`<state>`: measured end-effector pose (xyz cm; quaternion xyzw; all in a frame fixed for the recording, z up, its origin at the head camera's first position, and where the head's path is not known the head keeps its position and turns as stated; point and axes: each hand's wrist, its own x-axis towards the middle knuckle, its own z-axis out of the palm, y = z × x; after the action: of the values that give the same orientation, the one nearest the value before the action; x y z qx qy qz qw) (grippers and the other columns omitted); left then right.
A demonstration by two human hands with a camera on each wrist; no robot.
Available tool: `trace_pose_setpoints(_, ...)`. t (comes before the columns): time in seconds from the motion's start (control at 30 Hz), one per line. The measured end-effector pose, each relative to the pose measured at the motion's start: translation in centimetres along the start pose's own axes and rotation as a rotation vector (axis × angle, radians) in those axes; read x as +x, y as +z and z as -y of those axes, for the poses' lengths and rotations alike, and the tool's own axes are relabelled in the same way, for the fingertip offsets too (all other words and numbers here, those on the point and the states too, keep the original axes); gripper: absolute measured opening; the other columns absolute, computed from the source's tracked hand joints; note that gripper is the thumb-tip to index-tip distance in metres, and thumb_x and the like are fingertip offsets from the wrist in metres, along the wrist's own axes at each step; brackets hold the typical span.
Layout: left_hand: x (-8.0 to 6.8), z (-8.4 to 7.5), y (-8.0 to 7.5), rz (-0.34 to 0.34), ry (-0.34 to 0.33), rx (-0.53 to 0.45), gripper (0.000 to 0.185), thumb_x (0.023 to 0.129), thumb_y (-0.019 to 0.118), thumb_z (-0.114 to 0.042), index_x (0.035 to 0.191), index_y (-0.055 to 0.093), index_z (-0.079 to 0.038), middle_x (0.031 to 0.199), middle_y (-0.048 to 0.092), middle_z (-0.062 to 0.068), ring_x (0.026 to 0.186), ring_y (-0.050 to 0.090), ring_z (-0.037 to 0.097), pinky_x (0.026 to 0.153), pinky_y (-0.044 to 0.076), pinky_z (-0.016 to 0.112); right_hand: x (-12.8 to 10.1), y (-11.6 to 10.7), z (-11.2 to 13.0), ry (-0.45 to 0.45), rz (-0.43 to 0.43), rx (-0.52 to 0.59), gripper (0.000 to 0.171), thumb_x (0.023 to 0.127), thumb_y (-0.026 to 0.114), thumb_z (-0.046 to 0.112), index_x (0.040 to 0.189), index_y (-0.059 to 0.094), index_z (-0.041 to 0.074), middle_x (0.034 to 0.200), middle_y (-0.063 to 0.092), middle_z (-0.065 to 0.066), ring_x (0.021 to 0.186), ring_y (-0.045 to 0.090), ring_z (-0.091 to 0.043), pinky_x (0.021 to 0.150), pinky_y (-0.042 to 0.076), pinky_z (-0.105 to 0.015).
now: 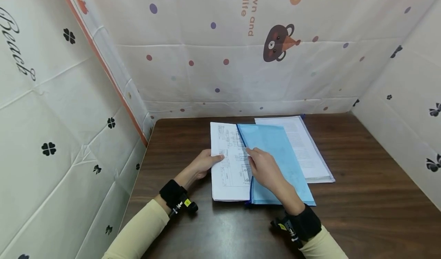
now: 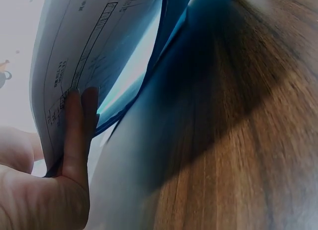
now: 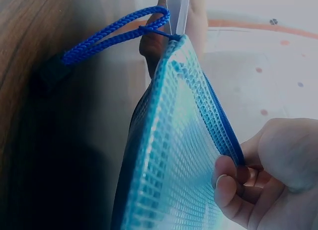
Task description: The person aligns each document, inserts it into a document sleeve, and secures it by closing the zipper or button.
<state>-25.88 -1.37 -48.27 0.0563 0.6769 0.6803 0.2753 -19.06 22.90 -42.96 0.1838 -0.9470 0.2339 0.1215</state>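
A stack of white printed sheets (image 1: 229,171) lies half inside a blue mesh zip pouch (image 1: 279,155) on the dark wooden table (image 1: 361,205). My left hand (image 1: 204,163) pinches the sheets' left edge. In the left wrist view its fingers (image 2: 74,135) lie along the lifted paper (image 2: 84,46), with the pouch's blue edge behind. My right hand (image 1: 263,169) grips the pouch's open zipper edge. The right wrist view shows its curled fingers (image 3: 233,190) holding the mesh (image 3: 174,155) up off the table. A blue cord pull (image 3: 114,34) hangs at the pouch's near corner.
Another stack of printed pages in a clear sleeve (image 1: 310,155) lies under the pouch's far right side. Patterned cloth walls (image 1: 241,71) close in the table at the left, back and right. Bare wood shows at the front and right.
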Motion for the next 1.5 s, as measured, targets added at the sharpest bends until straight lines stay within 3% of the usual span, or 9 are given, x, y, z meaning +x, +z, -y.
trace_pose_setpoints(0.13, 0.0, 0.0, 0.2, 0.000, 0.009, 0.001, 0.032, 0.111, 0.056, -0.016, 0.140, 0.061, -0.002, 0.119, 0.076, 0.015, 0.105, 0.077, 0.029, 0.086, 0.063, 0.038, 0.0, 0.1, 0.3, 0.028, 0.006, 0.001, 0.036, 0.100, 0.068, -0.002, 0.135, 0.066, -0.010, 0.084, 0.066, -0.008, 0.061, 0.049, -0.012, 0.053, 0.042, -0.024)
trace_pose_setpoints(0.3, 0.2, 0.2, 0.4, 0.002, 0.022, -0.004, 0.032, 0.112, 0.055, -0.015, 0.140, 0.061, -0.001, 0.120, 0.076, 0.015, 0.105, 0.077, 0.029, 0.085, 0.064, 0.038, 0.1, 0.0, 0.5, 0.085, -0.019, -0.045, 0.037, 0.100, 0.067, -0.002, 0.134, 0.064, -0.014, 0.096, 0.072, -0.019, 0.072, 0.064, -0.020, 0.061, 0.054, -0.032)
trace_pose_setpoints(0.4, 0.4, 0.2, 0.6, 0.013, 0.028, -0.005, 0.033, 0.112, 0.055, -0.015, 0.141, 0.060, 0.000, 0.121, 0.076, 0.015, 0.106, 0.077, 0.029, 0.085, 0.063, 0.038, 0.2, -0.1, 0.6, 0.116, -0.023, -0.067, 0.035, 0.098, 0.065, -0.003, 0.131, 0.065, -0.015, 0.097, 0.072, -0.022, 0.075, 0.066, -0.024, 0.063, 0.056, -0.035)
trace_pose_setpoints(0.77, 0.3, 0.2, 0.8, -0.006, 0.004, 0.040, 0.032, 0.111, 0.056, -0.014, 0.140, 0.061, -0.001, 0.117, 0.076, 0.014, 0.102, 0.077, 0.029, 0.083, 0.064, 0.038, 0.2, 0.0, 0.6, 0.108, 0.024, -0.097, 0.034, 0.096, 0.067, -0.004, 0.129, 0.068, -0.014, 0.086, 0.067, -0.015, 0.063, 0.054, -0.017, 0.055, 0.047, -0.029)
trace_pose_setpoints(1.5, 0.9, 0.3, 1.6, 0.011, 0.000, -0.025, 0.035, 0.111, 0.057, -0.014, 0.143, 0.059, 0.002, 0.120, 0.075, 0.017, 0.105, 0.076, 0.030, 0.085, 0.064, 0.038, 0.3, 0.7, 0.7, 0.048, 0.016, -0.009, 0.034, 0.097, 0.067, -0.004, 0.130, 0.068, -0.012, 0.081, 0.064, -0.008, 0.062, 0.050, -0.011, 0.055, 0.045, -0.024)
